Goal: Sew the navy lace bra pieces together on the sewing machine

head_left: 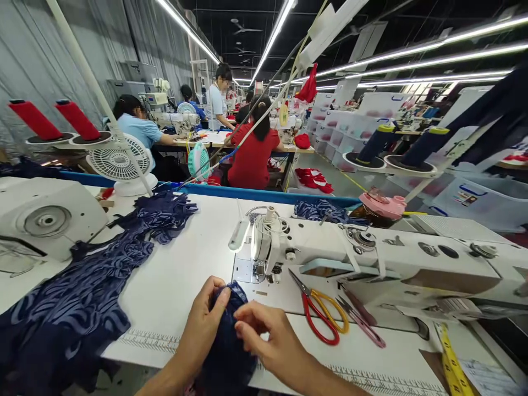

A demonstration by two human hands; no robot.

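Observation:
A piece of navy lace-like fabric (230, 352) hangs over the table's front edge, just in front of the sewing machine (268, 242). My left hand (206, 316) pinches its upper left edge between thumb and fingers. On the right side of the same cloth, my right hand (268, 335) is closed, thumb and forefinger tips together at the fabric. The needle area and presser foot (258, 270) are lit, a little beyond the cloth. Right of the hands lie red-and-yellow-handled scissors (317, 313) and pink-handled thread snips (365, 323).
Patterned navy pieces (94, 275) are heaped along the left side, overhanging the table. A yellow tape measure (454, 363) lies at the lower right. A second sewing machine (49, 220) and a white fan (124, 159) stand left. Ahead, several people sit or stand at other machines.

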